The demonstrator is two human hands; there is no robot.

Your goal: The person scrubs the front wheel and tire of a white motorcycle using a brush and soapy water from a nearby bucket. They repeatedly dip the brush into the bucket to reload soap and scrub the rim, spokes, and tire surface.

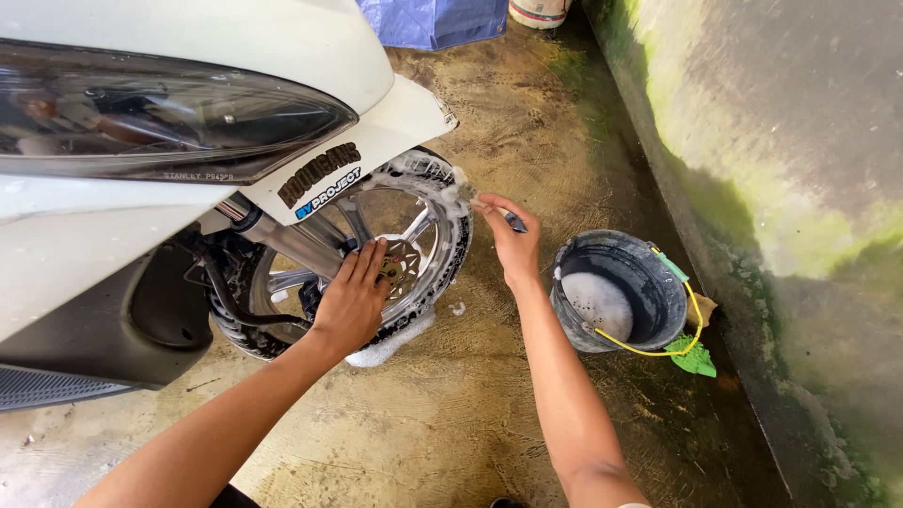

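Soapy front wheel (428, 202): left hand (353, 301) flat, grip released, on spokes; right hand (511, 243) grip clenched round brush (513, 221).

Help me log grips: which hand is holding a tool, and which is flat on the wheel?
The right hand grips a small dark-handled brush at the soapy tyre. The left hand holds nothing, palm spread over the wheel hub.
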